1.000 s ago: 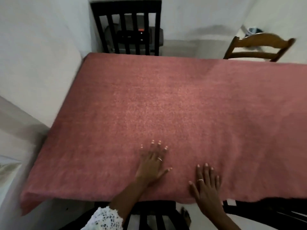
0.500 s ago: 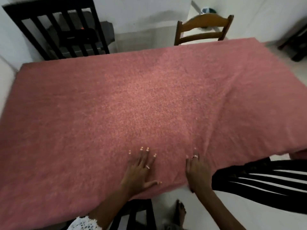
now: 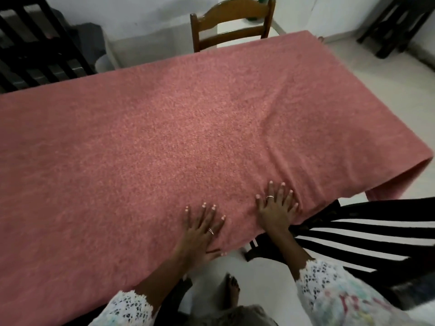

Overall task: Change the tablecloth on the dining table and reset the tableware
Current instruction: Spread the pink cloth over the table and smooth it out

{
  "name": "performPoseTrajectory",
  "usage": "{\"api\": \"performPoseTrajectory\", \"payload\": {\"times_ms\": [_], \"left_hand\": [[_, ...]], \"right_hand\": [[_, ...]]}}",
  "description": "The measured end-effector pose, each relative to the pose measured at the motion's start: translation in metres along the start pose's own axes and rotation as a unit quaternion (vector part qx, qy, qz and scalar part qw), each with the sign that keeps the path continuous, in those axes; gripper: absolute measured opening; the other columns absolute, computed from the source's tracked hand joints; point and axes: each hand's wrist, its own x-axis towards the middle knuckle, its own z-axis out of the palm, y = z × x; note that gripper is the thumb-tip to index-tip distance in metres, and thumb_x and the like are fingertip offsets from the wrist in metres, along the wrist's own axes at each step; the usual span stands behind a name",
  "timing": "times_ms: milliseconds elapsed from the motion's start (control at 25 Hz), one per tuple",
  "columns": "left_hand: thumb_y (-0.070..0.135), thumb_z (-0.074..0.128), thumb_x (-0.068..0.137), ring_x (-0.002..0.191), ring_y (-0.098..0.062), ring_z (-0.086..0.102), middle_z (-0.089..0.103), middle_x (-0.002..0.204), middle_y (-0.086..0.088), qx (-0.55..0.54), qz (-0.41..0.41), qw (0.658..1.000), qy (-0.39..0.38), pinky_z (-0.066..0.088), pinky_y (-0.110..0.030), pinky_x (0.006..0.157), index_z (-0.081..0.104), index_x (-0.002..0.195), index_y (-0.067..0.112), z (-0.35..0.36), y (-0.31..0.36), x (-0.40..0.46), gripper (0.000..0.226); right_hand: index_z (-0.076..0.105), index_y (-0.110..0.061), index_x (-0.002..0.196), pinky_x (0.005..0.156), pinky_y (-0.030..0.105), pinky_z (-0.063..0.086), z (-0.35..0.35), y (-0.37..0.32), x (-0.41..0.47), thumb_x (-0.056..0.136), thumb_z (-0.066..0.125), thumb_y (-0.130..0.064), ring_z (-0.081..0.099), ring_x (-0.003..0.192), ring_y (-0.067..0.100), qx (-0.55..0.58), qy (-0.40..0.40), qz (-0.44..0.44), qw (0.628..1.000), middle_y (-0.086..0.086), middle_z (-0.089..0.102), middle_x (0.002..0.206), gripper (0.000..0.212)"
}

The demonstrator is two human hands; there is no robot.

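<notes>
A pink-red tablecloth covers the whole dining table and hangs over its near and right edges. My left hand lies flat on the cloth near the front edge, fingers spread. My right hand presses flat on the cloth a little to the right, fingers straight. Shallow creases run from my right hand toward the far right corner. No tableware is in view.
A black slatted chair stands tucked at the near right, just beside my right hand. A brown wooden chair stands at the far side, a black chair at the far left. Pale floor lies to the right.
My view has swung to the right along the table. Both hands have slid rightward over the cloth, staying flat, and the right hand now lies further onto the table.
</notes>
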Motion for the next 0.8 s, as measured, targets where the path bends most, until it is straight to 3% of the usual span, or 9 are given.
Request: {"api": "performPoseTrajectory", "payload": {"times_ms": [120, 200, 280, 320, 400, 520, 640, 800], "left_hand": [[0.079, 0.026, 0.079, 0.141, -0.043, 0.015, 0.004, 0.157, -0.018, 0.009, 0.063, 0.998, -0.012, 0.011, -0.073, 0.103, 0.013, 0.15, 0.022, 0.001, 0.007, -0.008, 0.091], [0.073, 0.023, 0.086, 0.141, -0.034, 0.02, 0.019, 0.155, -0.012, 0.023, 0.154, 0.988, -0.009, 0.012, -0.066, 0.107, 0.023, 0.148, 0.023, 0.001, 0.012, -0.006, 0.079], [0.065, 0.017, 0.092, 0.14, -0.028, 0.025, 0.028, 0.15, -0.009, 0.042, 0.193, 0.98, -0.005, 0.009, -0.057, 0.11, 0.026, 0.146, 0.021, -0.009, 0.018, 0.014, 0.07], [0.061, 0.015, 0.093, 0.139, -0.028, 0.027, 0.028, 0.15, -0.009, 0.042, 0.192, 0.98, 0.006, 0.007, -0.055, 0.111, 0.024, 0.146, 0.02, -0.014, 0.022, 0.031, 0.068], [0.06, 0.014, 0.094, 0.14, -0.029, 0.027, 0.025, 0.151, -0.011, 0.012, 0.158, 0.987, 0.018, 0.007, -0.055, 0.111, 0.013, 0.15, 0.019, -0.022, 0.03, 0.062, 0.07], [0.061, 0.008, 0.095, 0.14, -0.029, 0.028, 0.033, 0.15, -0.013, -0.021, 0.094, 0.995, 0.026, 0.023, -0.058, 0.108, 0.009, 0.151, 0.018, -0.04, 0.042, 0.113, 0.071], [0.06, 0.002, 0.094, 0.132, -0.028, 0.044, 0.047, 0.142, -0.012, -0.062, 0.053, 0.996, 0.027, 0.04, -0.058, 0.101, 0.03, 0.141, 0.017, -0.053, 0.058, 0.159, 0.07], [0.059, 0.002, 0.094, 0.129, -0.03, 0.047, 0.05, 0.139, -0.013, -0.091, 0.012, 0.994, 0.054, 0.035, -0.059, 0.099, 0.04, 0.139, 0.016, -0.065, 0.09, 0.223, 0.072]], "right_hand": [[0.007, -0.023, 0.151, 0.116, 0.049, 0.0, -0.006, 0.025, 0.003, 0.095, 0.028, -0.056, -0.002, 0.146, 0.033, 0.025, -0.009, 0.05, 0.998, 0.015, 0.0, 0.158, 0.068], [0.015, -0.017, 0.15, 0.115, 0.052, 0.001, -0.017, 0.022, 0.015, 0.097, 0.029, -0.048, 0.001, 0.146, 0.034, 0.049, 0.053, 0.058, 0.996, 0.017, 0.005, 0.158, 0.063], [0.02, -0.019, 0.149, 0.115, 0.053, 0.007, -0.024, 0.036, 0.031, 0.097, 0.027, -0.044, 0.009, 0.145, 0.033, 0.035, 0.081, 0.011, 0.996, 0.014, 0.012, 0.157, 0.058], [0.018, -0.022, 0.149, 0.115, 0.052, 0.009, -0.025, 0.046, 0.038, 0.097, 0.025, -0.044, 0.011, 0.145, 0.031, 0.037, 0.063, 0.006, 0.997, 0.012, 0.013, 0.158, 0.058], [0.015, -0.021, 0.15, 0.117, 0.052, 0.006, -0.021, 0.063, 0.039, 0.098, 0.025, -0.046, 0.008, 0.146, 0.028, 0.048, 0.028, 0.075, 0.996, 0.01, 0.01, 0.158, 0.059], [0.021, -0.011, 0.148, 0.115, 0.056, 0.001, -0.041, 0.047, 0.06, 0.098, 0.026, -0.041, 0.001, 0.146, 0.029, 0.117, 0.089, 0.192, 0.97, 0.015, 0.005, 0.158, 0.058], [0.025, -0.011, 0.147, 0.115, 0.054, 0.003, -0.075, 0.039, 0.109, 0.099, 0.032, -0.033, 0.002, 0.146, 0.032, 0.159, 0.113, 0.142, 0.97, 0.016, 0.007, 0.157, 0.054], [0.029, -0.015, 0.142, 0.114, 0.058, 0.012, -0.104, 0.104, 0.2, 0.096, 0.027, -0.051, 0.014, 0.141, 0.04, 0.058, -0.045, 0.096, 0.993, 0.017, 0.019, 0.152, 0.058]]}}
